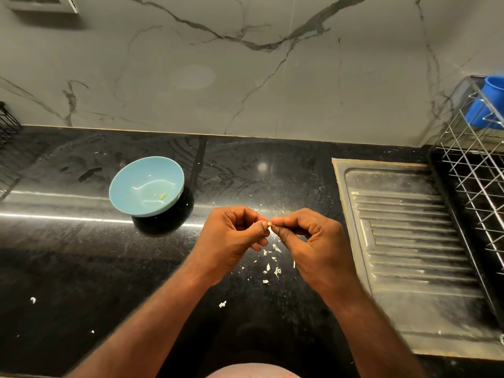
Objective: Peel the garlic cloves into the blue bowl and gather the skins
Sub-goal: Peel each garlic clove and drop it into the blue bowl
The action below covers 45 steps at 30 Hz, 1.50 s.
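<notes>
Far left, cut off by the frame edge: a black wire rack (pixel 6 137) against the wall. Right of it, on the glossy black stone table (pixel 68 268), a light-blue round ceramic bowl (pixel 128 173), mouth open toward the camera. Holds two small pale-yellow peeled garlic pieces (pixel 163 196), low on the inner right side, just beside each other, the larger slanting up to the right.

Further right and nearer, raised above the table: the left hand (pixel 231 238), fingers curled, thumb and forefinger pinching one end of a tiny pale-yellow garlic clove (pixel 270 223). Meeting it fingertip to fingertip, the right hand (pixel 313 241), likewise curled, pinching the other end. Clove held in the air between both hands, well apart from the bowl and not in it. Long axis seemingly left to right, from one pinch to the other; mostly hidden by fingertips, so no telling which end is the pointed one.

On the table under and between the hands, scattered white papery garlic skins (pixel 272 263), loose rather than heaped, with a few stray flecks nearer and off to the left.

Right of the right hand, a dull ribbed steel drainboard (pixel 409 241) set into the table. Far right, a silver wire dish rack (pixel 477 173), carrying a tilted bright-blue plastic cup (pixel 488 105) in its upper part.
</notes>
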Motion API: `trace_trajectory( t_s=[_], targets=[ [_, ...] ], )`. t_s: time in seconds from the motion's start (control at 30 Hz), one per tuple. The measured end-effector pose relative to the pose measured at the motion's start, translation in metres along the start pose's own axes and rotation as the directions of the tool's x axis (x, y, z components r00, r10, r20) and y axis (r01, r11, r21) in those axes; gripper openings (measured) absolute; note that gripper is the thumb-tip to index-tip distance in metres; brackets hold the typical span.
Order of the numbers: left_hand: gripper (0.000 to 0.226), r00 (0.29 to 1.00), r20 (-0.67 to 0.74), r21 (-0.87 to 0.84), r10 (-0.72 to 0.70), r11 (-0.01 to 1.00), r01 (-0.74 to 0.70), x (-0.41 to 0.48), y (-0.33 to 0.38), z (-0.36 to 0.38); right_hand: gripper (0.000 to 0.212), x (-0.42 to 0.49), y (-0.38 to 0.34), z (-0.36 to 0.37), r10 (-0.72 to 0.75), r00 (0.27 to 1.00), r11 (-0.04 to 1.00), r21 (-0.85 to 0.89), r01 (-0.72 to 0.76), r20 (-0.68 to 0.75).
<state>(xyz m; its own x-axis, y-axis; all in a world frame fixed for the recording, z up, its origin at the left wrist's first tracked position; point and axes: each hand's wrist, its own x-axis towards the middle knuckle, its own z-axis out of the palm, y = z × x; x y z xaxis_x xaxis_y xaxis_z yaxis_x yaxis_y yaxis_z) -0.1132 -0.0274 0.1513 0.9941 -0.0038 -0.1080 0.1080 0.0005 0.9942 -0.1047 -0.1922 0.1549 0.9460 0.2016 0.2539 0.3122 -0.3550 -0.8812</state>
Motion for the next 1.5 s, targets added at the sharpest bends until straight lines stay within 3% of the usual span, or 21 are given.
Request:
trace_trajectory(
  t_s=[0.27, 0.43, 0.53, 0.67, 0.73, 0.8, 0.93, 1.1, 1.3, 1.4, 1.5],
  targets=[
    [0.008, 0.996, -0.085, -0.037, -0.032, 0.999, 0.029, 0.001, 0.001, 0.008, 0.014, -0.001, -0.001, 0.004, 0.069, 0.996, 0.996, 0.050, -0.072, 0.054],
    [0.011, 0.995, -0.070, -0.068, -0.077, 0.995, 0.072, 0.001, 0.001, 0.008, 0.008, -0.001, 0.004, 0.005, 0.223, 0.971, 0.952, 0.198, -0.235, 0.080],
    [0.012, 0.991, -0.069, -0.088, -0.112, 0.991, 0.106, 0.002, 0.000, 0.008, 0.008, 0.002, 0.005, 0.006, 0.310, 0.947, 0.854, 0.413, -0.317, 0.087],
    [0.016, 0.986, -0.101, -0.027, -0.129, 0.992, 0.127, 0.002, -0.003, 0.008, 0.016, 0.006, 0.004, 0.005, 0.372, 0.920, 0.632, 0.693, -0.346, 0.121],
    [0.017, 0.987, -0.113, 0.054, -0.117, 0.991, 0.124, 0.002, -0.005, 0.008, 0.014, 0.007, 0.004, 0.003, 0.384, 0.910, 0.546, 0.756, -0.362, 0.158],
    [0.019, 0.988, -0.126, 0.147, -0.092, 0.983, 0.111, 0.002, -0.008, 0.008, 0.015, 0.007, 0.004, 0.003, 0.386, 0.906, 0.527, 0.765, -0.370, 0.172],
    [0.026, 0.996, -0.087, 0.297, -0.027, 0.954, 0.051, 0.000, -0.011, 0.007, 0.020, 0.004, 0.007, 0.004, 0.394, 0.904, 0.567, 0.730, -0.382, 0.167],
    [0.008, 0.999, -0.053, 0.359, 0.012, 0.933, 0.008, 0.001, -0.012, 0.005, 0.022, 0.003, 0.006, 0.002, 0.365, 0.924, 0.679, 0.646, -0.347, 0.113],
    [0.016, 0.999, -0.024, 0.235, 0.022, 0.972, -0.015, -0.003, 0.005, 0.006, 0.010, 0.002, 0.008, -0.005, 0.299, 0.952, 0.846, 0.443, -0.297, 0.069],
    [0.031, 0.998, -0.048, 0.176, 0.036, 0.984, -0.027, -0.005, 0.010, 0.007, 0.013, 0.002, 0.007, -0.008, 0.254, 0.963, 0.890, 0.368, -0.269, 0.090],
    [0.031, 1.000, -0.009, 0.057, -0.014, 0.998, 0.015, -0.004, 0.011, 0.007, 0.013, 0.002, 0.006, -0.009, 0.218, 0.968, 0.911, 0.329, -0.248, 0.126]
  ],
)
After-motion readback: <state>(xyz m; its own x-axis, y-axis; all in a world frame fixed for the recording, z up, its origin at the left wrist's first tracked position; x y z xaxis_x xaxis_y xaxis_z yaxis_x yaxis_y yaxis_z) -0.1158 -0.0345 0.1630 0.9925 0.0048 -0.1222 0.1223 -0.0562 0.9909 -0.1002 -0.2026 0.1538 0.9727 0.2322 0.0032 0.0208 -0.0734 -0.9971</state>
